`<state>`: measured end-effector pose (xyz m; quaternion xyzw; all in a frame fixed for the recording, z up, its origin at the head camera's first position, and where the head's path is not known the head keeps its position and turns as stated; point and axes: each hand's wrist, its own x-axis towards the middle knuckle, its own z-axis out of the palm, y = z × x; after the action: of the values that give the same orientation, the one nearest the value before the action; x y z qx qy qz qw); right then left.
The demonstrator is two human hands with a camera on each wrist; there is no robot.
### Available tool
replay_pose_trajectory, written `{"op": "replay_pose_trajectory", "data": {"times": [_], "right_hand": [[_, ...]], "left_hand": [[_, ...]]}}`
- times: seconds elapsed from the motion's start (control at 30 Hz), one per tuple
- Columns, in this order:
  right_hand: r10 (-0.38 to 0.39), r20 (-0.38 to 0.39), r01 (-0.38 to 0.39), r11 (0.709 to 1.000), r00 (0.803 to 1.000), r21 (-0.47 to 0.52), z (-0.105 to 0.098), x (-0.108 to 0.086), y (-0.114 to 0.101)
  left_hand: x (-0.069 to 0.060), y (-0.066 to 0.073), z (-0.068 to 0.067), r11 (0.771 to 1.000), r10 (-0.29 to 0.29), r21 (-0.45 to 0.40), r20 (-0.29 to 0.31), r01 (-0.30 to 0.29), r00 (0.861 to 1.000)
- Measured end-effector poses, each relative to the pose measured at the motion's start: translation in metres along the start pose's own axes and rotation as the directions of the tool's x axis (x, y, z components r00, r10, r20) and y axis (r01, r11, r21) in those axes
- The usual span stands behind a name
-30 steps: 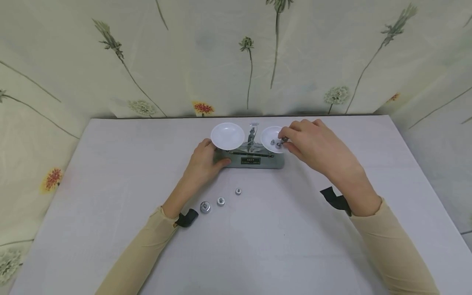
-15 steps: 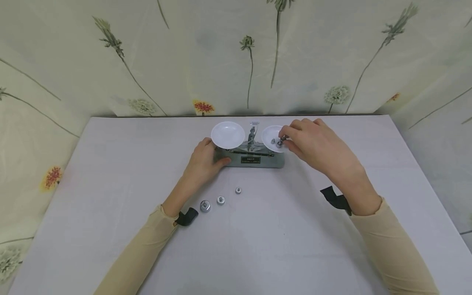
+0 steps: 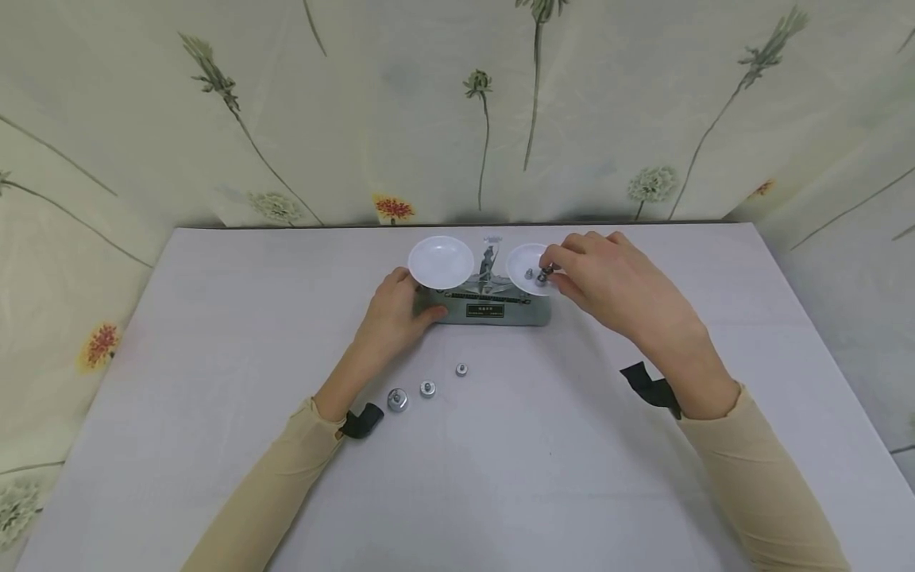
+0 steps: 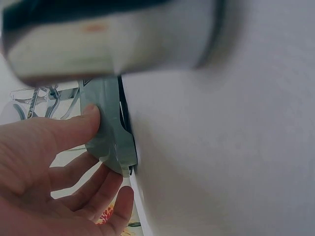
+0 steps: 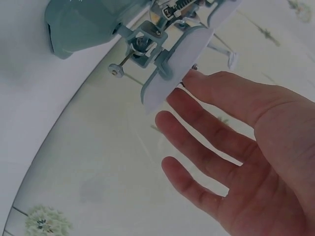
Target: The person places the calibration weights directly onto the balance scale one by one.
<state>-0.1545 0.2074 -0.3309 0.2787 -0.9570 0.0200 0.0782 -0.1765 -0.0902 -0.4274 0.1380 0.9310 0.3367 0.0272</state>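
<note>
A grey-green balance scale point(image 3: 518, 314) with two white pans stands near the back of the table. My left hand point(image 3: 389, 318) grips the left end of its base, thumb on the front and fingers round the end, as the left wrist view also shows. Over the right pan point(image 3: 516, 274), my right hand point(image 3: 615, 282) pinches a small metal weight point(image 3: 549, 270) between thumb and forefinger. The fingers largely hide that weight in the right wrist view. Another small weight point(image 3: 529, 274) sits in the same pan. The left pan point(image 3: 441, 262) holds nothing.
On the table in front of the scale stand a large weight point(image 3: 397, 400), a medium weight point(image 3: 427, 388) and a smaller weight point(image 3: 461, 369), in a slanting row beside the left forearm. A flower-patterned cloth point(image 3: 429, 119) hangs behind the table's back edge.
The weight in my right fingertips has shifted slightly left and now overlaps the spot of a weight in the pan. My left hand and the scale stay in place.
</note>
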Motion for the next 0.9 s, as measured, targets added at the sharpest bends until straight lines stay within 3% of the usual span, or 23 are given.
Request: {"op": "replay_pose_trajectory", "data": {"times": [0.33, 0.9], "right_hand": [[-0.009, -0.021, 0.008, 1.0, 1.0, -0.019, -0.0019, -0.0011, -0.0006], [-0.014, -0.072, 0.016, 0.999, 0.997, 0.031, -0.005, -0.0023, -0.0075]], "left_hand": [[-0.0008, 0.0016, -0.0015, 1.0, -0.005, 0.001, 0.009, 0.005, 1.0], [-0.0005, 0.0006, 0.0001, 1.0, 0.001, 0.01, -0.002, -0.001, 1.0]]}}
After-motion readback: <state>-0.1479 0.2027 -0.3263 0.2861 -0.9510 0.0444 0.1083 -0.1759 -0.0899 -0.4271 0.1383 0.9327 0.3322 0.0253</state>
